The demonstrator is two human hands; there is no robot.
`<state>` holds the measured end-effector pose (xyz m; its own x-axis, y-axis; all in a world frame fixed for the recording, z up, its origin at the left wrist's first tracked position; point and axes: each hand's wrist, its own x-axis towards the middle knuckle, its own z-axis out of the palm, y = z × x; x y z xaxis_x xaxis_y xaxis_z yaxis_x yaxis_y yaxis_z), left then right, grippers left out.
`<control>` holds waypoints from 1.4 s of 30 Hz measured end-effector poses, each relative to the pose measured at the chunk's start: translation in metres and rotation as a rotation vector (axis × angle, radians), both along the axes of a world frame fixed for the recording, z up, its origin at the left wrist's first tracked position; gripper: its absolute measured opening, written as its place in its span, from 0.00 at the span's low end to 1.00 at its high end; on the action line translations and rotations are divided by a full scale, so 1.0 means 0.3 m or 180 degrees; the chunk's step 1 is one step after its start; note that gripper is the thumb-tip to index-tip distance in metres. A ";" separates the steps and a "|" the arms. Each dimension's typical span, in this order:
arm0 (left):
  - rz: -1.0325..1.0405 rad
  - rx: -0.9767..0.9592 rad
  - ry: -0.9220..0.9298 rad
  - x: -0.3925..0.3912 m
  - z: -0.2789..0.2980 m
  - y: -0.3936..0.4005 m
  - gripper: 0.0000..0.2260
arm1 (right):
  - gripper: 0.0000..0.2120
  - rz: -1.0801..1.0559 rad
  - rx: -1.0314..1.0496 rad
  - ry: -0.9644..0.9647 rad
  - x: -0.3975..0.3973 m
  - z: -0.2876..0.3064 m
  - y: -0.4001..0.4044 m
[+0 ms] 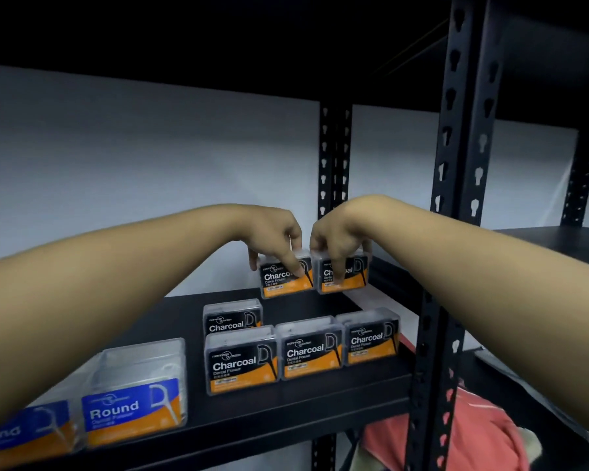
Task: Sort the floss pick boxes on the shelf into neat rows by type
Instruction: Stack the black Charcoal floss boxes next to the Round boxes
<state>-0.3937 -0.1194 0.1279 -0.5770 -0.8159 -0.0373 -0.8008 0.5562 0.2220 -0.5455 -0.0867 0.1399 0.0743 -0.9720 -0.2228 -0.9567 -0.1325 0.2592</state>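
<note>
Both hands hold a black-and-orange Charcoal floss pick box above the back of the black shelf (286, 406). My left hand (272, 237) grips the left box (281, 278) from above, and my right hand (337, 239) grips the right box (349, 275) beside it. Below, three Charcoal boxes (308, 350) stand in a front row, with another Charcoal box (232, 317) behind the leftmost. At the front left stand blue-and-orange Round boxes (133, 402), one partly hidden by my left arm.
A black slotted upright post (456, 198) rises at the shelf's right front, another post (334, 158) at the back. A white wall lies behind. A second shelf (558, 239) extends right. Red fabric (456, 436) shows below the shelf.
</note>
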 end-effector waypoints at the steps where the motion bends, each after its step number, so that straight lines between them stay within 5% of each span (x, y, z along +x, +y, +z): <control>1: 0.0019 0.0006 -0.0050 -0.016 -0.011 0.003 0.20 | 0.24 0.0032 -0.0016 0.0031 -0.003 -0.009 0.003; 23: 0.0201 -0.0105 -0.0242 -0.051 -0.232 -0.021 0.19 | 0.25 0.0501 0.0102 0.0200 -0.007 -0.183 -0.018; 27: 0.0283 -0.0003 -0.0147 -0.012 -0.201 0.004 0.23 | 0.30 0.0411 0.0019 -0.0096 -0.020 -0.169 -0.016; 35: 0.0829 0.0236 -0.0364 0.185 -0.143 0.039 0.29 | 0.23 0.0266 -0.0012 -0.0180 -0.036 -0.144 -0.024; 42: 0.1037 0.0211 -0.0098 0.224 -0.183 0.032 0.20 | 0.26 0.0200 -0.0038 -0.0064 -0.039 -0.156 -0.008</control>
<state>-0.3265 -0.1097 0.0731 -0.2840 -0.9525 -0.1098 -0.9411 0.2550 0.2220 -0.5573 -0.0891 0.0930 0.1396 -0.9679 -0.2089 -0.9516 -0.1895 0.2420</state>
